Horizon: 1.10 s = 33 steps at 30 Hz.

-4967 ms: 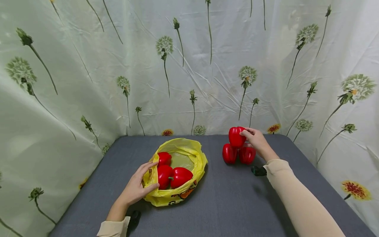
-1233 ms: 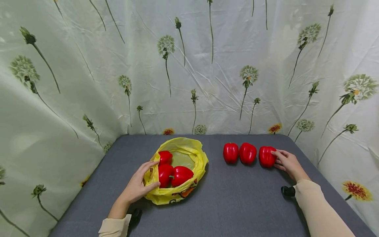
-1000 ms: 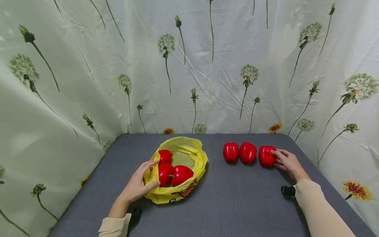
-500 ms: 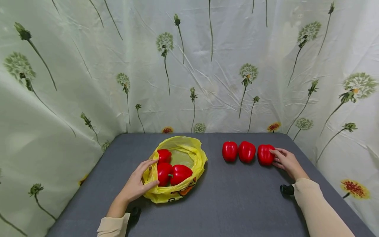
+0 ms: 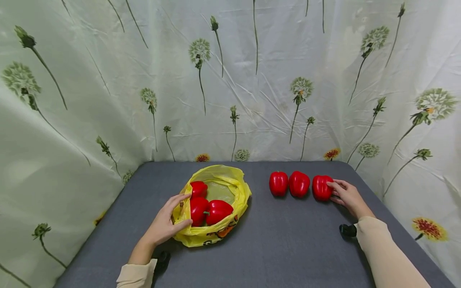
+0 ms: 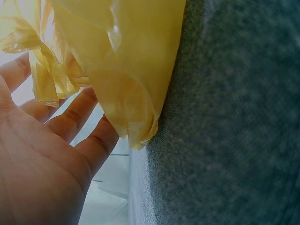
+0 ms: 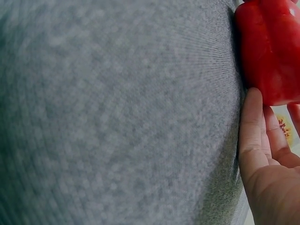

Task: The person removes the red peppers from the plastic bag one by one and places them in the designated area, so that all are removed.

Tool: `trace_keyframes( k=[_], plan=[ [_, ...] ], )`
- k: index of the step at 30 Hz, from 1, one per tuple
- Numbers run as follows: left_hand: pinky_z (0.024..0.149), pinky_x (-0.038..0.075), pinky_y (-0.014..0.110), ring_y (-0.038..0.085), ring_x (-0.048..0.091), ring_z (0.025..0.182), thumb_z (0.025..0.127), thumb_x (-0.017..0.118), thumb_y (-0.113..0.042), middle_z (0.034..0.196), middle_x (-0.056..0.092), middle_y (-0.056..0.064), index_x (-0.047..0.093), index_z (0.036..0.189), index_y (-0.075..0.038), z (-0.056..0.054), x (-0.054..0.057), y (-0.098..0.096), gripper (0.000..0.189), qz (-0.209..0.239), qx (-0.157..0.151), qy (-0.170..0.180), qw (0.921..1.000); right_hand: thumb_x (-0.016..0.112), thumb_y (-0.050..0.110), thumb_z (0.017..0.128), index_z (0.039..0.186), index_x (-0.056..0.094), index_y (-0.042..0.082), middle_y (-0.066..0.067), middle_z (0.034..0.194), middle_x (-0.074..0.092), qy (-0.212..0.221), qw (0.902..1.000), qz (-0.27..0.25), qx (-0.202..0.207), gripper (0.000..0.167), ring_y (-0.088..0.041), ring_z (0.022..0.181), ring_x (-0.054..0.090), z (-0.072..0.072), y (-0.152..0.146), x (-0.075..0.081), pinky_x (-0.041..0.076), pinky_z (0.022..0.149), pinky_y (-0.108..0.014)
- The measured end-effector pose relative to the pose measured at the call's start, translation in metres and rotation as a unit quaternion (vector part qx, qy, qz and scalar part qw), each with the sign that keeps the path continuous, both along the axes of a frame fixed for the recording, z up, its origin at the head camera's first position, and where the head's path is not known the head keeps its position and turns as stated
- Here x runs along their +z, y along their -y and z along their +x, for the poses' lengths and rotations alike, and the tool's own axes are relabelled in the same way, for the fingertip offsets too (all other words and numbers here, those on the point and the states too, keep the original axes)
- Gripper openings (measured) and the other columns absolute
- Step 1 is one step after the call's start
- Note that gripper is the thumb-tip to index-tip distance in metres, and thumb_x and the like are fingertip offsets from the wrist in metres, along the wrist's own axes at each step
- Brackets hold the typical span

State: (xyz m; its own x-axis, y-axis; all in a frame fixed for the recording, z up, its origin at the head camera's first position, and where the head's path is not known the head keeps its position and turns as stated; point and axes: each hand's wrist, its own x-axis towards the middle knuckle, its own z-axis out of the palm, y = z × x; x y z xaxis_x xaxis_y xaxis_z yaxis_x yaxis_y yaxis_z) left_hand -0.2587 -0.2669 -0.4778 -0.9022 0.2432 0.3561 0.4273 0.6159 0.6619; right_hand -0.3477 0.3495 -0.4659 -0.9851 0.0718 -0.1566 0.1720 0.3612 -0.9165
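Note:
A yellow plastic bag [image 5: 237,196] stands with its mouth wide at left centre in the head view. Several red bell peppers [image 5: 219,212] lie inside. My left hand [image 5: 163,224] rests its fingers and thumb on the bag's left rim; in the left wrist view its fingers [image 6: 70,122] stretch out behind the yellow plastic. On the right, my right hand [image 5: 349,198] touches the right side of a red bell pepper [image 5: 321,188] on the table. Straight fingers [image 7: 252,119] meet this pepper low down in the right wrist view.
Two more red bell peppers, a left one [image 5: 278,184] and a middle one [image 5: 299,185], sit in the same row on the grey table [image 5: 273,248]. A pale flower-printed curtain [image 5: 230,80] encloses the table's back and sides. Dark objects sit at both wrists.
Five seconds ago my right hand held a pepper above the other two; that pepper now sits right of them on the table. My left hand stays at the bag. Little differs over the last second.

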Motion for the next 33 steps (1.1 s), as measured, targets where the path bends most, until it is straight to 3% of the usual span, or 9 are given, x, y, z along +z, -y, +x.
trace_keyframes(
  k=[11,17,21,25,33],
  plan=[
    [0.113,0.038,0.08,0.048,0.048,0.147,0.089,0.083,-0.033,0.157,0.053,0.018,0.057,0.154,-0.012,0.002,0.0,-0.002,0.073,-0.001,0.0,0.002,1.0,0.051,0.052,0.11,0.163,0.029,-0.005,-0.03,0.157,0.041,-0.017,0.9995,0.013,-0.022,0.081,0.008,0.094,0.054,0.002,-0.001,-0.004,0.061,0.082,-0.02],
    [0.112,0.038,0.08,0.048,0.048,0.146,0.089,0.082,-0.034,0.157,0.052,0.018,0.056,0.155,-0.012,0.002,0.0,-0.002,0.074,-0.001,0.001,0.002,1.0,0.056,0.053,0.108,0.156,0.043,-0.002,-0.025,0.147,0.057,-0.071,0.9928,0.057,-0.079,0.074,0.012,0.09,0.055,0.004,0.002,0.0,0.058,0.075,-0.017],
    [0.112,0.037,0.081,0.049,0.047,0.147,0.089,0.083,-0.033,0.157,0.052,0.018,0.056,0.155,-0.012,0.002,0.0,-0.002,0.074,0.0,0.0,0.001,1.0,0.058,0.053,0.107,0.15,0.051,0.0,-0.002,0.12,0.068,-0.111,0.9833,0.084,-0.117,0.069,0.011,0.087,0.056,0.004,0.004,0.007,0.056,0.071,-0.016],
    [0.112,0.037,0.081,0.049,0.048,0.146,0.089,0.083,-0.033,0.157,0.052,0.018,0.056,0.154,-0.011,0.002,0.0,-0.001,0.074,0.0,0.001,0.001,1.0,0.06,0.053,0.106,0.146,0.054,0.002,0.026,0.097,0.057,-0.141,0.9775,0.083,-0.134,0.065,0.011,0.083,0.054,0.003,0.007,0.016,0.053,0.07,-0.014],
    [0.113,0.037,0.08,0.049,0.048,0.146,0.089,0.083,-0.033,0.158,0.052,0.019,0.056,0.155,-0.012,0.0,0.001,0.0,0.074,0.0,0.0,0.002,1.0,0.063,0.051,0.106,0.135,0.061,0.011,0.038,0.09,0.056,-0.181,0.973,0.059,-0.13,0.05,0.014,0.088,0.056,0.0,0.016,0.033,0.049,0.07,-0.008]
  ],
)
